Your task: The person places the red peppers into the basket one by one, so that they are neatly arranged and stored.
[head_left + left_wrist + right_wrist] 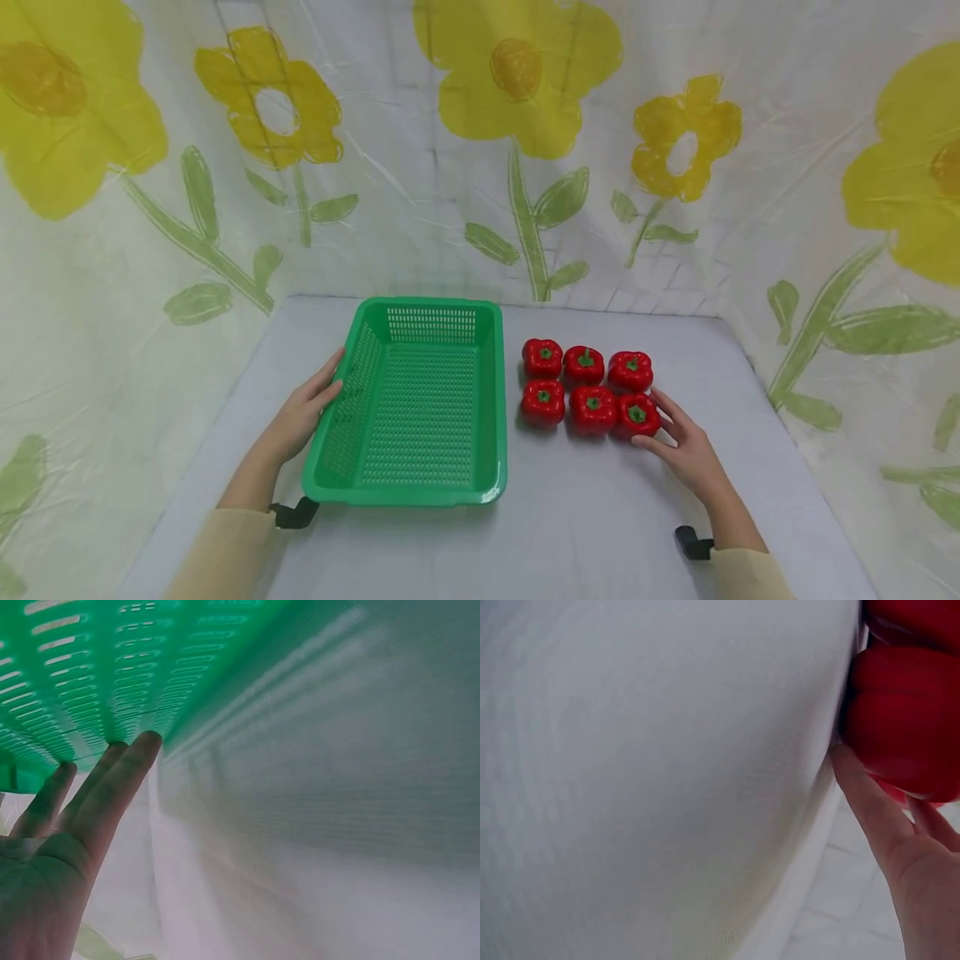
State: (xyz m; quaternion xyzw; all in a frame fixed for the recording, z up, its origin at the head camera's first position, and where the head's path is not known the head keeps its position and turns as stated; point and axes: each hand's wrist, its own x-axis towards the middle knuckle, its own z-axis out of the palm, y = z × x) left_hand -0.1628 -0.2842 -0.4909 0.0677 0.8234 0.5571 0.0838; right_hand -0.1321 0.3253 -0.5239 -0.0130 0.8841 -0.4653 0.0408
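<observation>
A green plastic basket (405,493) with slotted walls lies left of the middle of the table, and no contents show in it. My left hand (300,412) touches its left side, the fingers fairly straight against the slotted outer wall (97,682) in the left wrist view. To the basket's right, several red bell peppers with green stems form two rows. My right hand (693,458) holds the front right bell pepper (628,427), thumb on the near side and fingers on the far side. That pepper (904,720) fills the right edge of the right wrist view.
Nearest the basket are the front left pepper (542,403) and the back left pepper (542,358). The white-covered table (585,533) meets a hanging sheet (405,217) with yellow flowers at its back and sides. A dark wrist mount (693,543) sits by the right sleeve.
</observation>
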